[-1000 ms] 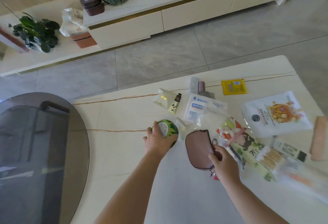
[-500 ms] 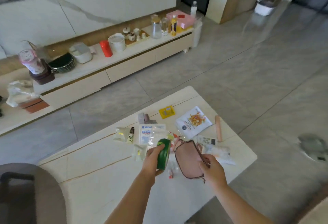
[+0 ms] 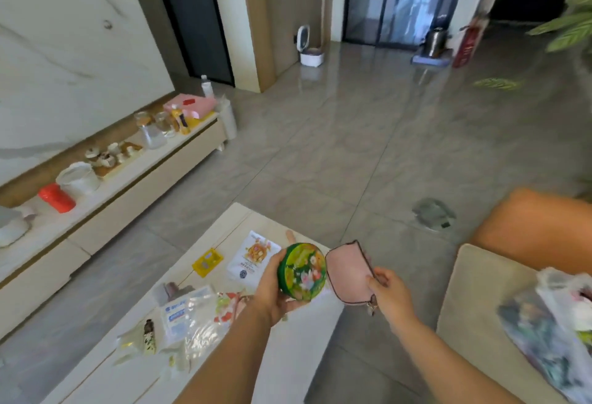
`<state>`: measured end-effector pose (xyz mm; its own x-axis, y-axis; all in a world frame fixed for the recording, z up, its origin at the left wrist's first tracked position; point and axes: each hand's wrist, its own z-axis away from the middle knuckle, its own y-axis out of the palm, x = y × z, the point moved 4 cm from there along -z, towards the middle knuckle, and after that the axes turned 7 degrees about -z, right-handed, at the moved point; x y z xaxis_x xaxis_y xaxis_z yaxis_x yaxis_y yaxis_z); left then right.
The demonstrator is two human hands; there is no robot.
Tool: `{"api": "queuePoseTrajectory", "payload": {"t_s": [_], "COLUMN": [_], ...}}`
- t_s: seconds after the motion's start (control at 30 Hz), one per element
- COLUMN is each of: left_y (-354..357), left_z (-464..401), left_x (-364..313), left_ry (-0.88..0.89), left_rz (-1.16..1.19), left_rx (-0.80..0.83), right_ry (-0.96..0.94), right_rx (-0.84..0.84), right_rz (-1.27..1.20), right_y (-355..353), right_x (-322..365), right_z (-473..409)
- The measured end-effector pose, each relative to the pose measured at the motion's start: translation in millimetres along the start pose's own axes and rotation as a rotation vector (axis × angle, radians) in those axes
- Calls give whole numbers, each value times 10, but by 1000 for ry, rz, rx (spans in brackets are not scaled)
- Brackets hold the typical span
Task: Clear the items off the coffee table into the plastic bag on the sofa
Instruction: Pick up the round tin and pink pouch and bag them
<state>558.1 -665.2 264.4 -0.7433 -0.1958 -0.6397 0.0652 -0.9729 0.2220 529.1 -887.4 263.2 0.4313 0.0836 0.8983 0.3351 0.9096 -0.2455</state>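
My left hand grips a round green tin with a flowery lid, held up over the right end of the cream coffee table. My right hand holds a pink zip pouch just right of the tin, past the table's edge. Still lying on the table are a white snack packet, a yellow sachet, a clear bag with blue-labelled packs and a small tube. The translucent plastic bag, partly filled, sits on the beige sofa seat at the lower right.
An orange cushion lies behind the bag on the sofa. A long low cabinet with jars, cups and a red container runs along the left wall. Grey tiled floor separates the table from the sofa.
Both hands have lifted the tin and the pouch off the table and carried them right. My view has swung right, and the sofa and bag have come into sight.
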Motion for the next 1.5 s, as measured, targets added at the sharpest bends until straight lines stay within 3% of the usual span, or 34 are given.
{"api": "queuePoseTrajectory", "payload": {"t_s": [0.4,0.67,0.9,1.1,1.3,1.5], "left_y": [2712,4052,4926,5669,6268,6796], "left_z": [-86,-270,-541,-940,-1464,-1871], "left_x": [244,662,1082,1418,1853,2329], "left_ry": [-128,-192,-238,-148,-135,36], "left_rz": [-185,-444,-770,-1093,-1413,-1652], "left_rx": [453,560,587,579,590,637], "right_ry": [50,130,400,626,827,885], "right_rx": [-358,-586,-776,-968,-1086,-1110], "right_rz": [-227,-214,-328,-542,-471,-440], "right_y": [-2451,-3644,-4036,-4222,-4514,-4755], "right_x": [-173,-582,-1196,-1639,-1941,-2362], "right_z": [-473,-409,-271,-224,-425,-817]}}
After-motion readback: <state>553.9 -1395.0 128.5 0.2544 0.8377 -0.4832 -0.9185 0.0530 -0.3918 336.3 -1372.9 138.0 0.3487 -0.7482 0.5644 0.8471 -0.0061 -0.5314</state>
